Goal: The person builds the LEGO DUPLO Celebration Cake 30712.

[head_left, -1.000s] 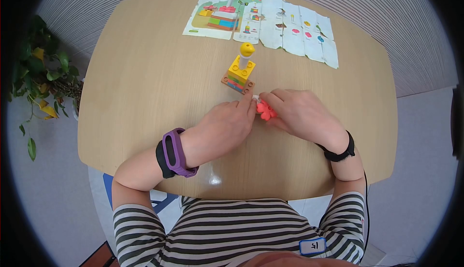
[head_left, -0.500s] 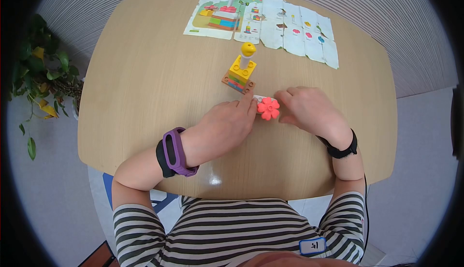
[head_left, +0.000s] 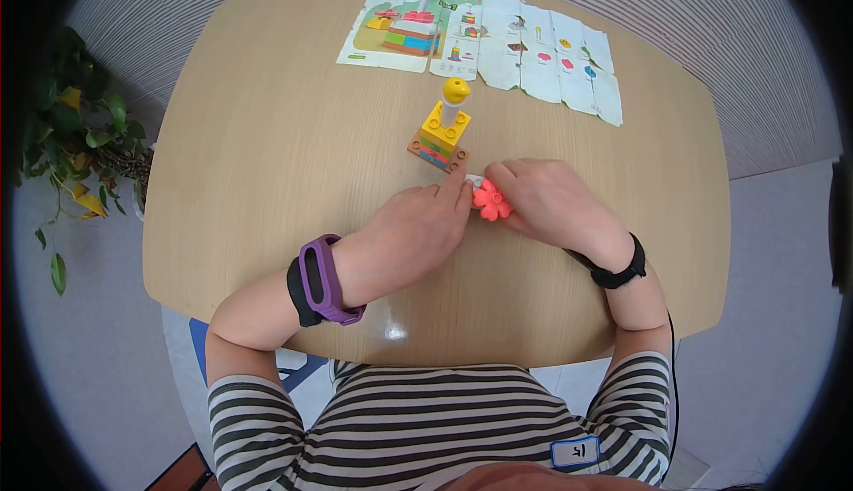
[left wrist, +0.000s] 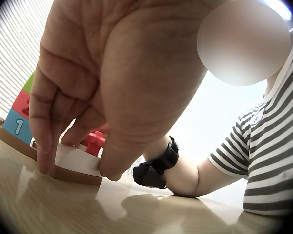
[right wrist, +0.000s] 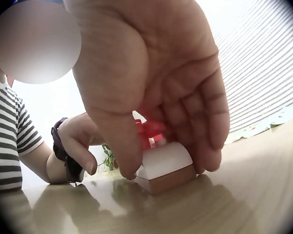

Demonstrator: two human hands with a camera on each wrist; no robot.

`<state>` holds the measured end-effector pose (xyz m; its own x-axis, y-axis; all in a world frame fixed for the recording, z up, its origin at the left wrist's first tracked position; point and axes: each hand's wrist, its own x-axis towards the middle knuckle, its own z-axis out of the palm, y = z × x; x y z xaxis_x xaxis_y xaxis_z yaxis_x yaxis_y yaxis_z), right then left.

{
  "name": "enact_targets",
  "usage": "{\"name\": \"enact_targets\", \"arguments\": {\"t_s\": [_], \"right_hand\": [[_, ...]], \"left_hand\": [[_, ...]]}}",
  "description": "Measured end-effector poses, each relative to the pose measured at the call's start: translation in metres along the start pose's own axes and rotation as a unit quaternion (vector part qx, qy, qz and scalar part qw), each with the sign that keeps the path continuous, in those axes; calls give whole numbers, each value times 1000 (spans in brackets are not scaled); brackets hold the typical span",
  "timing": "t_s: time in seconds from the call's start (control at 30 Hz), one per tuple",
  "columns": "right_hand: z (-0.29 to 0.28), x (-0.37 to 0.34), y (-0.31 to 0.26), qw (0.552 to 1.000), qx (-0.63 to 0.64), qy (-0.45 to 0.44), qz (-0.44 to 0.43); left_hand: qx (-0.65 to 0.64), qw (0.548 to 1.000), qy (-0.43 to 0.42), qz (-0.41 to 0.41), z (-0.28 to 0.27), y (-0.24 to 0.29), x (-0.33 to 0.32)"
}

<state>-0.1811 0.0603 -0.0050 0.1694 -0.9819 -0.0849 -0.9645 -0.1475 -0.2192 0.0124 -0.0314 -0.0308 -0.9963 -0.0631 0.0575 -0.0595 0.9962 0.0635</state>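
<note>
A coral-pink flower piece [head_left: 491, 199] sits on a white brick [right wrist: 166, 158], which lies on a brown plate [right wrist: 173, 180] low on the table. My left hand [head_left: 418, 229] grips the white brick from its left side, thumb and fingers on opposite sides. From the right, my right hand [head_left: 560, 202] holds the same brick's other end, its thumb [right wrist: 127, 165] on one side and fingers on the other, right by the flower. Just beyond the left fingertips stands a block tower [head_left: 440, 140] on a brown base, with a yellow brick and a yellow-topped white post.
Behind the tower, an unfolded instruction sheet [head_left: 391, 33] lies along the far edge of the table [head_left: 267, 135]. A leafy plant [head_left: 98, 127] stands off to the left. The left wrist carries a purple band [head_left: 320, 280], the right a black strap [head_left: 622, 269].
The right hand drew back from the flower to the right, then came in again and now holds the brick. The left hand has stayed in place.
</note>
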Motion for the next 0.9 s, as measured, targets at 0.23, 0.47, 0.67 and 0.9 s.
{"name": "enact_targets", "arguments": {"t_s": [0.23, 0.47, 0.67, 0.9], "right_hand": [[0, 2, 3, 999, 25, 15, -13], [-1, 2, 10, 995, 18, 74, -70], [-14, 0, 9, 987, 32, 128, -87], [-21, -1, 7, 979, 72, 144, -129]], "left_hand": [[6, 1000, 12, 2, 1, 0, 0], [-50, 999, 3, -11, -7, -1, 0], [-77, 996, 26, -34, -8, -9, 0], [-174, 982, -8, -70, -20, -6, 4]]}}
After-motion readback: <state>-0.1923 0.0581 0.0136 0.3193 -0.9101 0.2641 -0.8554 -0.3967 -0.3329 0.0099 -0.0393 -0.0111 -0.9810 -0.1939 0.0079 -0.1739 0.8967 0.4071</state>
